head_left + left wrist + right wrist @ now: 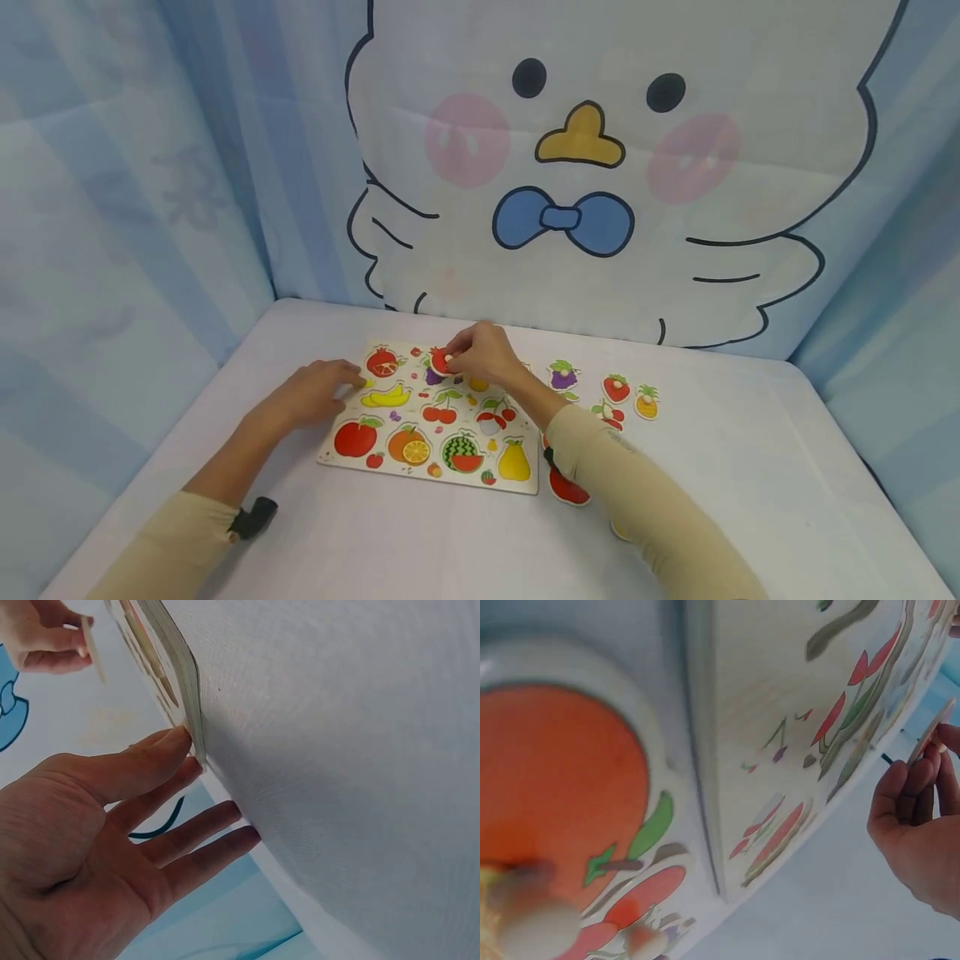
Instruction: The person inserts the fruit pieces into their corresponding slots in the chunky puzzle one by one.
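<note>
My right hand (483,354) pinches a red fruit puzzle piece (439,361) with a pale knob, above the back part of the fruit puzzle board (431,417). In the right wrist view the piece (932,729) appears as a thin disc, tilted, at the fingertips; which fruit it shows is hard to tell. My left hand (318,392) lies at the board's left edge. Its thumb and index fingertips touch the board's corner in the left wrist view, while the other fingers (202,855) stretch out. Grape, cherry, banana, orange, watermelon and pear pictures show on the board.
Right of the board lie several loose knobbed pieces: grapes (562,377), a strawberry (617,388), a pineapple (647,402), cherries (613,417) and a large red piece (567,490). My right forearm partly hides others. Curtains (217,167) surround the white table (405,542).
</note>
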Motion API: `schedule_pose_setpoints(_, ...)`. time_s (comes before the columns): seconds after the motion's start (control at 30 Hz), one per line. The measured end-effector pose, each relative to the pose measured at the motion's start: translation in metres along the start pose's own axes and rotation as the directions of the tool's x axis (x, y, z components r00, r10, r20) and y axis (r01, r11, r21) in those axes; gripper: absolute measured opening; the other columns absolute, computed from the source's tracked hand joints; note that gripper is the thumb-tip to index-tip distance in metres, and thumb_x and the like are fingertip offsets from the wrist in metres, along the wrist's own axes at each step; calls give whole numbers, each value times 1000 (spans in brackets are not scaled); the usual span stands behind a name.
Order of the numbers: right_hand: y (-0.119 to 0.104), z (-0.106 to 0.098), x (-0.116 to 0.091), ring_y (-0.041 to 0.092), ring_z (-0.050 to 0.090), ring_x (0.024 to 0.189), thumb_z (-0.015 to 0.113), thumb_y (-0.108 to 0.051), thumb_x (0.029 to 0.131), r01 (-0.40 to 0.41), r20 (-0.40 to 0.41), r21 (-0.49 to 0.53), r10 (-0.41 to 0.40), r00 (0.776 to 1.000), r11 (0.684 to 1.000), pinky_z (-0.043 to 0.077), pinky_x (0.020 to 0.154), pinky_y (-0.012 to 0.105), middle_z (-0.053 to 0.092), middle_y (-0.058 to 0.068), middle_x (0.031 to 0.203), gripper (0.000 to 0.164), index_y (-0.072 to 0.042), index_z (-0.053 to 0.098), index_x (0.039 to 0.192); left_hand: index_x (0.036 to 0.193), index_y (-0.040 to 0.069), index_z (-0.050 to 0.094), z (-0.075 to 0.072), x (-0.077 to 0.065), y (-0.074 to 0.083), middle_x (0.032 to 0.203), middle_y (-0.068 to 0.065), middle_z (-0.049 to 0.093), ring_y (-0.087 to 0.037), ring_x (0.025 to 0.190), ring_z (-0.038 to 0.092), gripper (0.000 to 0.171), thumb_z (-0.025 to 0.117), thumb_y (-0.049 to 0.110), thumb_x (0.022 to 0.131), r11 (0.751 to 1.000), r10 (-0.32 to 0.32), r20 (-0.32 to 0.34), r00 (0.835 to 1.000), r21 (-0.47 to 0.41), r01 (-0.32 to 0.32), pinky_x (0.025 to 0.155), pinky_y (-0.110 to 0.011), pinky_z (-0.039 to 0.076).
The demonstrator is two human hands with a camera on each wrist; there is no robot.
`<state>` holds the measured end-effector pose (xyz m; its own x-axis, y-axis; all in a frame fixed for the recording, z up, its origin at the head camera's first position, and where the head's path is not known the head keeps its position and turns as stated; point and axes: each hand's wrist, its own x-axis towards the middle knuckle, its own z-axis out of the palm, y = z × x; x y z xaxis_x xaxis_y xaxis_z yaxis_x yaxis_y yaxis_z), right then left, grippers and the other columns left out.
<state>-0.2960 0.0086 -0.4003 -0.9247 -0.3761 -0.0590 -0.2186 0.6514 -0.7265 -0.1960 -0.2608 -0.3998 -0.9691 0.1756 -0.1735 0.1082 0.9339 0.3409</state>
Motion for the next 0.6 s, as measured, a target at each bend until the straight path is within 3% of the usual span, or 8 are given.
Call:
schedule_pose_setpoints(0.27, -16, 18, 12, 19, 66, 80, 81, -19, 91, -11, 40, 25, 10, 999, 1000, 59, 66, 26, 73, 3, 101, 14, -12, 80, 103, 133, 5, 69, 0, 0, -1, 146, -22, 58, -45, 137, 50, 42, 76, 6, 92, 1000, 5, -18, 1000, -6, -5, 112, -62, 46)
schedule_pose_setpoints(0.6, -31, 33, 22, 17, 71, 76, 80, -18, 92, -51, 58, 39, 49, 997, 998, 58, 67, 24, 73, 2, 99, 12, -12, 79, 102, 131, 6, 70, 1, 1, -1, 145, -22, 59, -45, 137, 50, 41, 77, 6, 91, 1000, 7, -19, 1000, -1, -7, 111, -62, 47)
